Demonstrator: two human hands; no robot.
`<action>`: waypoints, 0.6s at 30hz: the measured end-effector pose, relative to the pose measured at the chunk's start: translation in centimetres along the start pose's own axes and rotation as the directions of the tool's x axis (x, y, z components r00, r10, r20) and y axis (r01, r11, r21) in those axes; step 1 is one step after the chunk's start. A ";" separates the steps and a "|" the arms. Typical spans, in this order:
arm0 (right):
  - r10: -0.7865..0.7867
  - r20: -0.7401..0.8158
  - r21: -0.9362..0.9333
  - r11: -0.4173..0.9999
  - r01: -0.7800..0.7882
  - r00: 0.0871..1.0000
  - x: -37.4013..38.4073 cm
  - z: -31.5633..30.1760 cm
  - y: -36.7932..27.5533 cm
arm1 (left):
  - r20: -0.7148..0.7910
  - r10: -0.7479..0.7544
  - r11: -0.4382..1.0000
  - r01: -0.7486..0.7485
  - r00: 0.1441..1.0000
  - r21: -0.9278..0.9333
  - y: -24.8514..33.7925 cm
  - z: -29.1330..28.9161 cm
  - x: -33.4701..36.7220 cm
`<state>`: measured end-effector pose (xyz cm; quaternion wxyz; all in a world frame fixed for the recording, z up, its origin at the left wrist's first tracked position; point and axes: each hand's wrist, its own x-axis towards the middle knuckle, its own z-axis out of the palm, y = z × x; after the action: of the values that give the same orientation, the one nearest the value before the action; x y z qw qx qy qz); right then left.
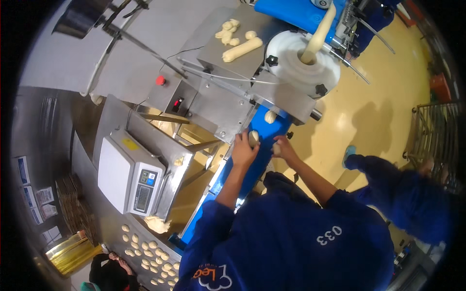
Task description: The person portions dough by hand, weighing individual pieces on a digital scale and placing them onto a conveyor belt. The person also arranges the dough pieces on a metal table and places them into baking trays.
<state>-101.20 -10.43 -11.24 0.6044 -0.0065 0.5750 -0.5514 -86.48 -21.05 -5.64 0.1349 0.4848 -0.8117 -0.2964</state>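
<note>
Over the blue conveyor belt (272,130), my left hand (244,152) has its fingers closed around a pale dough ball (253,138). To its right, my right hand (286,149) is curled at the belt's edge around another dough piece (276,149), which is mostly covered by the fingers. Farther up the belt lies a single dough ball (270,117) with grooves on its top, apart from both hands. It sits just below the metal outlet of the machine.
A dough rope (320,35) runs into a white round machine head (286,53). Loose dough (242,49) rests on the steel top. At left stand a scale (128,174) and a table with several dough balls (153,252). Co-workers are at right (398,194) and lower left (109,271).
</note>
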 end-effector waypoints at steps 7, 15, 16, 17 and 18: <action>-0.766 -0.114 -0.797 0.451 0.402 0.633 3.7 4.7 -2.9 | 0.199 -0.085 0.995 0.093 0.976 -0.034 -1.7 -0.5 0.7; -0.730 -0.131 -0.811 0.467 0.351 0.671 6.7 5.4 -1.6 | -0.712 -0.159 0.955 0.288 0.685 0.064 0.3 -32.1 -6.0; -0.583 -0.098 -0.632 0.663 0.402 0.806 6.2 5.4 -1.4 | -0.756 0.005 0.936 0.262 0.654 0.234 -1.4 -35.5 -6.8; -0.424 -0.016 -0.427 0.822 0.378 0.905 5.8 5.1 -1.0 | -0.746 -0.146 0.907 0.390 0.649 0.161 -2.6 -38.0 -7.5; -0.265 0.102 -0.219 0.934 0.282 0.959 5.2 5.1 -0.9 | -0.754 -0.167 0.822 0.512 0.636 0.249 -3.1 -38.2 -7.8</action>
<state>-99.65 -17.47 -12.56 0.5368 -0.1760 0.6070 -0.5590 -61.07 -28.82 23.08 0.2595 0.7251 -0.6325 0.0827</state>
